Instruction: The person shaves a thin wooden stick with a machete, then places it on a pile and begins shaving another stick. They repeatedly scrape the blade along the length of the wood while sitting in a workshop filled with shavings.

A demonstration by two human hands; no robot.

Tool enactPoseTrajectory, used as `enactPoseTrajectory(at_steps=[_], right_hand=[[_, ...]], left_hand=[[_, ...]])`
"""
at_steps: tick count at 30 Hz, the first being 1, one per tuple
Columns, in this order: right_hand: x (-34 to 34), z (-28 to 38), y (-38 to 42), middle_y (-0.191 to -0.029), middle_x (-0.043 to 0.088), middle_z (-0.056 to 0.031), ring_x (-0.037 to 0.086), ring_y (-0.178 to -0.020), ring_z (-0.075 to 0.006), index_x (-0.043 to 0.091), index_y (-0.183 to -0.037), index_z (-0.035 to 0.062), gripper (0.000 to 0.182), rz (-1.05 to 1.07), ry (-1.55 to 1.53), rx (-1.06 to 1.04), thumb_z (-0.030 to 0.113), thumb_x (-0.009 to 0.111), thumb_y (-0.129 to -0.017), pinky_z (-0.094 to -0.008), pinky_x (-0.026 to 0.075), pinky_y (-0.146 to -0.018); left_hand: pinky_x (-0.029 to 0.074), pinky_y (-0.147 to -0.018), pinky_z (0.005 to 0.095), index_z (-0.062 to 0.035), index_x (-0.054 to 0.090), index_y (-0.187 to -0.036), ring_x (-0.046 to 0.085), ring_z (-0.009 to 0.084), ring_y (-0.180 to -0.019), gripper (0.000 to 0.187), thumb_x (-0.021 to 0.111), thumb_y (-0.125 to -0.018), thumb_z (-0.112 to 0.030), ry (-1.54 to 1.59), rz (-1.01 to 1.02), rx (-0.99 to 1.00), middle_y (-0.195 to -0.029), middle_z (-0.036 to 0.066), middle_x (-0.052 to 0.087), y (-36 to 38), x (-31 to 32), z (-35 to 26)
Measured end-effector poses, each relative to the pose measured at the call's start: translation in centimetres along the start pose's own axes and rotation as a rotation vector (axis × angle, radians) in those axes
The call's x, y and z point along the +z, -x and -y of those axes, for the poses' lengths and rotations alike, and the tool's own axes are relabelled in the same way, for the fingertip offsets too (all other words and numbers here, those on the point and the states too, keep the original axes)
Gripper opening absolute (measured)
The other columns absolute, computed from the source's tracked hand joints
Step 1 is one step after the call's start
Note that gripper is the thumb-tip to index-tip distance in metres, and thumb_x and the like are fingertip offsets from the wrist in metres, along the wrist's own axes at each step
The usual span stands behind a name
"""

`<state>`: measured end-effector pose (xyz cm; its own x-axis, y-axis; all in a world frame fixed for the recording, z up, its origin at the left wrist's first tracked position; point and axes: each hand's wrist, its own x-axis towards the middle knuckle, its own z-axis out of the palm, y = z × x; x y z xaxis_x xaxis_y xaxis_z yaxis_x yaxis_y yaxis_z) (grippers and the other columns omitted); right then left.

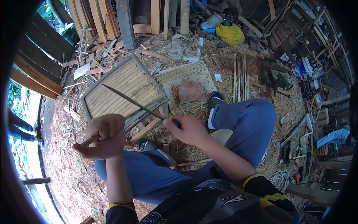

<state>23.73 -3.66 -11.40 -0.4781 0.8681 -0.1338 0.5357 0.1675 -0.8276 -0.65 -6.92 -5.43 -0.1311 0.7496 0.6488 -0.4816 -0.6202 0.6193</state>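
Observation:
My left hand [106,136] is closed, its fingers curled around a short thin strip of wood [89,141]; much of the strip is hidden in the palm. In my right hand [188,128] is the dark handle of a long knife [128,99]. Its narrow dark blade points up and left, tapering to a tip above a framed slatted panel [125,87]. The panel lies on the ground in front of me, with a grey wooden frame and pale slats. The blade and the strip are apart.
A reddish block [190,93] lies beside a bundle of thin pale sticks [182,72]. Several long strips [240,78] lie to the right, near a dark metal tool [276,80]. Wood shavings cover the ground. A yellow bag [230,34] and scrap wood sit at the back.

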Motion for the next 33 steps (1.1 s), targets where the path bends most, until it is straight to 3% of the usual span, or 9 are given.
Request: enactPoseTrajectory(at_steps=[5, 8, 11, 15, 18, 20, 26, 30, 33], right_hand=[[0.7, -0.1, 0.5, -0.058, 0.06, -0.0123, 0.061, -0.052, -0.0297, 0.071, -0.088, 0.003, 0.048, -0.072, -0.014, -0.232, 0.048, 0.058, -0.101, -0.0412, 0.045, -0.054], [1.2, -2.1, 0.1, -0.06, 0.06, -0.0144, 0.061, -0.054, -0.0301, 0.07, -0.09, 0.0018, 0.049, -0.028, -0.087, 0.017, 0.048, 0.057, -0.102, -0.0411, 0.046, -0.057], [0.6, -4.5, -1.1, -0.061, 0.06, -0.0159, 0.059, -0.054, -0.0299, 0.071, -0.091, 0.0014, 0.049, -0.063, -0.022, 0.05, 0.047, 0.057, -0.102, -0.0409, 0.046, -0.058], [0.4, -1.4, 0.8, -0.064, 0.061, -0.0177, 0.06, -0.057, -0.0313, 0.071, -0.09, 0.0003, 0.05, -0.045, -0.08, -0.134, 0.047, 0.057, -0.102, -0.0421, 0.047, -0.059], [-0.2, -3.1, -0.2, -0.065, 0.061, -0.0188, 0.061, -0.058, -0.0314, 0.071, -0.089, -0.0005, 0.051, -0.001, -0.007, 0.076, 0.047, 0.057, -0.102, -0.042, 0.047, -0.059], [-0.1, -6.9, -1.5, -0.065, 0.061, -0.0189, 0.06, -0.057, -0.0308, 0.071, -0.09, -0.0005, 0.05, -0.045, 0.068, 0.085, 0.046, 0.058, -0.102, -0.0413, 0.047, -0.059], [-0.1, -2.8, 0.7, -0.066, 0.06, -0.0194, 0.06, -0.061, -0.0357, 0.069, -0.091, -0.0027, 0.061, -0.032, -0.091, -0.099, 0.055, 0.051, -0.103, -0.0457, 0.047, -0.064], [0.1, -10.2, -2.9, -0.064, 0.061, -0.0169, 0.062, -0.059, -0.0322, 0.069, -0.09, -0.0022, 0.059, -0.048, 0.079, 0.114, 0.054, 0.054, -0.102, -0.0431, 0.049, -0.063], [-0.6, -5.2, -0.7, -0.067, 0.063, -0.0202, 0.066, -0.067, -0.0354, 0.069, -0.088, -0.0028, 0.065, -0.038, 0.025, 0.023, 0.057, 0.05, -0.103, -0.0454, 0.05, -0.068]], left_hand=[[0.009, -0.05, 0.0342, -0.0147, 0.024, -0.061, 0.017, 0.0125, -0.048, 0.081, 0.032, -0.087, -0.091, -0.015, -0.047, 0.029, -0.053, -0.003, 0.022, 0.4, 0.7, 0.5], [0.009, -0.05, 0.0337, -0.0147, 0.024, -0.061, 0.016, 0.0122, -0.047, 0.084, 0.032, -0.084, -0.095, -0.009, -0.019, 0.056, -0.053, -0.004, 0.021, 0.5, 0.8, 0.9], [0.008, -0.049, 0.0332, -0.0148, 0.023, -0.061, 0.016, 0.0121, -0.047, 0.086, 0.033, -0.079, -0.098, 0.017, 0.027, 0.058, -0.053, -0.004, 0.021, 0.1, 0.3, 1.1], [0.008, -0.049, 0.0332, -0.0145, 0.022, -0.06, 0.017, 0.012, -0.047, 0.087, 0.034, -0.078, -0.098, 0.008, 0.05, 0.056, -0.053, -0.004, 0.02, -0.1, 1.0, 1.2], [0.008, -0.049, 0.0331, -0.0141, 0.022, -0.06, 0.017, 0.0119, -0.047, 0.087, 0.033, -0.079, -0.098, 0.025, 0.031, 0.054, -0.053, -0.004, 0.021, -0.2, 0.7, 1.4], [0.009, -0.048, 0.0329, -0.0137, 0.022, -0.061, 0.018, 0.0118, -0.046, 0.087, 0.033, -0.079, -0.098, 0.065, 0.042, 0.058, -0.053, -0.003, 0.022, -0.4, 0.3, 1.5], [0.009, -0.048, 0.033, -0.013, 0.023, -0.061, 0.019, 0.0126, -0.046, 0.087, 0.033, -0.079, -0.098, -0.039, 0.057, 0.05, -0.052, -0.003, 0.023, -0.5, 1.7, 1.6], [0.01, -0.048, 0.0332, -0.0124, 0.024, -0.061, 0.02, 0.0136, -0.046, 0.088, 0.032, -0.079, -0.098, 0.012, 0.034, 0.058, -0.052, -0.003, 0.024, -0.4, 1.0, 1.7], [0.01, -0.048, 0.0339, -0.0128, 0.024, -0.06, 0.021, 0.0142, -0.047, 0.088, 0.033, -0.079, -0.098, -0.004, 0.076, 0.059, -0.053, -0.003, 0.022, -0.5, 0.9, 1.6]])
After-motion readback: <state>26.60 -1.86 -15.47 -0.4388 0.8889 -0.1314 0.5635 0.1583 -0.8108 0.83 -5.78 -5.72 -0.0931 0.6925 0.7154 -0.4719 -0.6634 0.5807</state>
